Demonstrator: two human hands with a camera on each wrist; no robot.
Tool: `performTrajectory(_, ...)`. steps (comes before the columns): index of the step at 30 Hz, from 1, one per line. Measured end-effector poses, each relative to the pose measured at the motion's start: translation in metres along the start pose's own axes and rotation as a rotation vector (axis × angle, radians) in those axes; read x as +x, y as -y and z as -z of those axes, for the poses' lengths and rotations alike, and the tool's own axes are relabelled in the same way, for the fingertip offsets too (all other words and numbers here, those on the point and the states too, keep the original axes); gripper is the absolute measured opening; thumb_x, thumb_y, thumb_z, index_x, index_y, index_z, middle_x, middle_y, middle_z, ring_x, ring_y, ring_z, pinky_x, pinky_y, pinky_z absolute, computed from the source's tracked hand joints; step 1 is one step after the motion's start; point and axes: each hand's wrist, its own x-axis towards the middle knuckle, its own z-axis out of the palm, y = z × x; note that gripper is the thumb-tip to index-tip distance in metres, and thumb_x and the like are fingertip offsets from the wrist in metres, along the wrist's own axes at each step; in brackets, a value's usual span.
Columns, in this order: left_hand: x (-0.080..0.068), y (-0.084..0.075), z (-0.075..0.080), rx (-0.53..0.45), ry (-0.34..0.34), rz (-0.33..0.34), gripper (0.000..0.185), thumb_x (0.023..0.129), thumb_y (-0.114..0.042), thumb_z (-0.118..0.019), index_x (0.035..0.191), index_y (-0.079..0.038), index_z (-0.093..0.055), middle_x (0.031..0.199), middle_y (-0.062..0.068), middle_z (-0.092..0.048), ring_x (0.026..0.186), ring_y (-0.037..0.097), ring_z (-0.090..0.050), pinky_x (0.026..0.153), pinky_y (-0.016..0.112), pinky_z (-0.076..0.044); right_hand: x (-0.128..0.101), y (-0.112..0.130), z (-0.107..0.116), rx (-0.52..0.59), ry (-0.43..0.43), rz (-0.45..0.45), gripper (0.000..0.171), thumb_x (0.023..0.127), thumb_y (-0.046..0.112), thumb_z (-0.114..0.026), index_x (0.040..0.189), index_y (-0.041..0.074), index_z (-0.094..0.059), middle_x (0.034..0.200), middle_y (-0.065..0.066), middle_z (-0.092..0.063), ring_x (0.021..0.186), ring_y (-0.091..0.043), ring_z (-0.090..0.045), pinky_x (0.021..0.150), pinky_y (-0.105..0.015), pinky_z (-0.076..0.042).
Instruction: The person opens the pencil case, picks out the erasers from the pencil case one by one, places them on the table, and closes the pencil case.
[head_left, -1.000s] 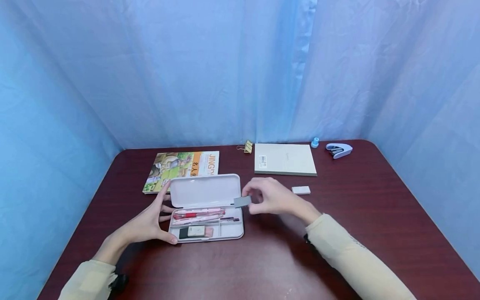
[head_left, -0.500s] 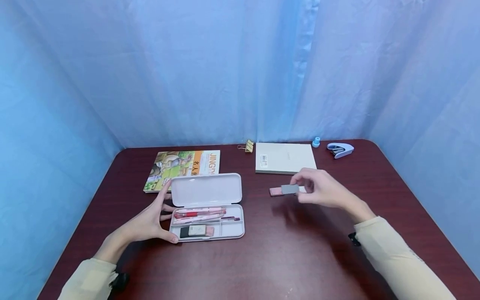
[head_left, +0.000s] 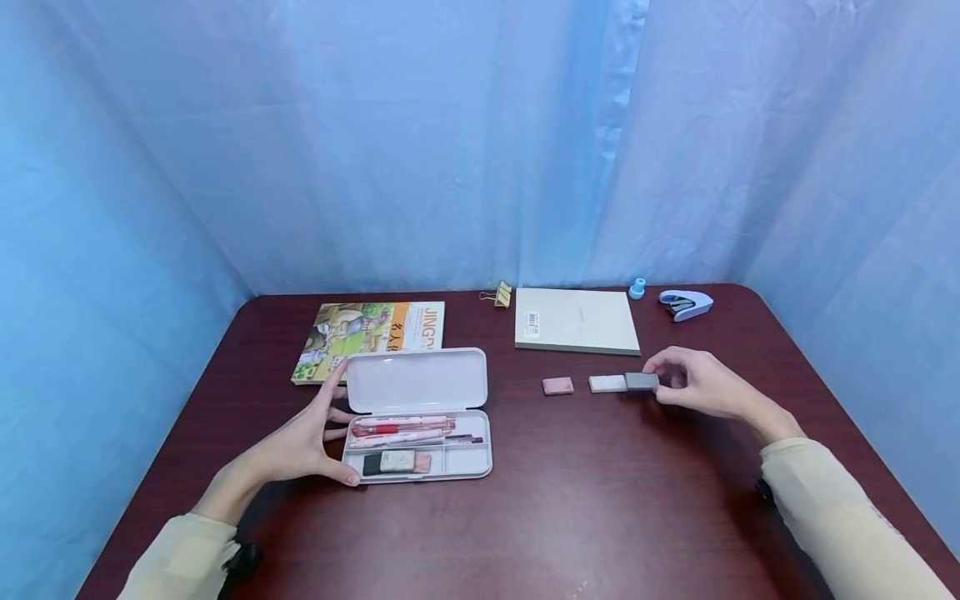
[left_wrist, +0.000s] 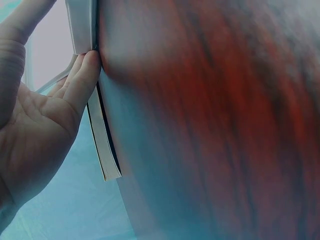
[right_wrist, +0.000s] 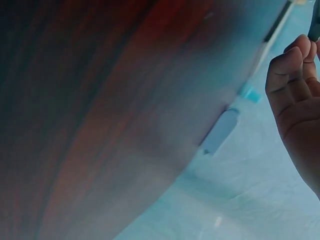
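Note:
An open white pencil case (head_left: 465,459) stands at centre left, its lid raised. My left hand (head_left: 300,446) grips its left end, thumb at the front corner and fingers by the lid. Inside lie pink and red pens (head_left: 397,429) and a black, white and pink eraser (head_left: 397,462). To the right, my right hand (head_left: 701,385) pinches a dark grey eraser-like block (head_left: 642,382) at the right end of a white eraser (head_left: 607,383). A pink eraser (head_left: 557,386) lies left of the white one. In the right wrist view the block is mostly cut off.
A picture-covered book (head_left: 360,329) lies behind the case. Along the back edge are a gold binder clip (head_left: 501,294), a cream notebook (head_left: 576,321), a small light-blue object (head_left: 637,288) and a lilac stapler (head_left: 686,304). Blue curtains surround the table.
My right hand has carried the grey block from beside the case's lid rightward to the white eraser's right end. The pink eraser has come into view. My left hand stays on the case.

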Motion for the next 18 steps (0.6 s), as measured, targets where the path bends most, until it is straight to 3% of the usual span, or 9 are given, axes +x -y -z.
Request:
performTrajectory(11, 0.0, 0.002, -0.002, -0.011, 0.001, 0.007, 0.144, 0.069, -0.021, -0.097, 0.16, -0.041, 0.014, 0.15, 0.02, -0.025, 0.124, 0.035, -0.054, 0.098, 0.044, -0.053, -0.008, -0.025, 0.008, -0.009, 0.049, -0.072, 0.026, 0.087, 0.008, -0.076, 0.112, 0.008, -0.069, 0.098, -0.004, -0.062, 0.072, -0.01, -0.053, 0.063, -0.025, -0.047)
performTrajectory(18, 0.0, 0.001, 0.0, -0.009, -0.002, -0.001, 0.145, 0.069, -0.021, -0.097, 0.16, -0.04, 0.013, 0.15, 0.02, -0.025, 0.125, 0.036, -0.054, 0.099, 0.044, -0.053, -0.001, -0.026, 0.011, 0.048, 0.192, -0.112, 0.03, 0.09, 0.013, -0.076, 0.118, 0.007, -0.066, 0.099, -0.004, -0.06, 0.067, -0.012, -0.053, 0.06, -0.026, -0.047)
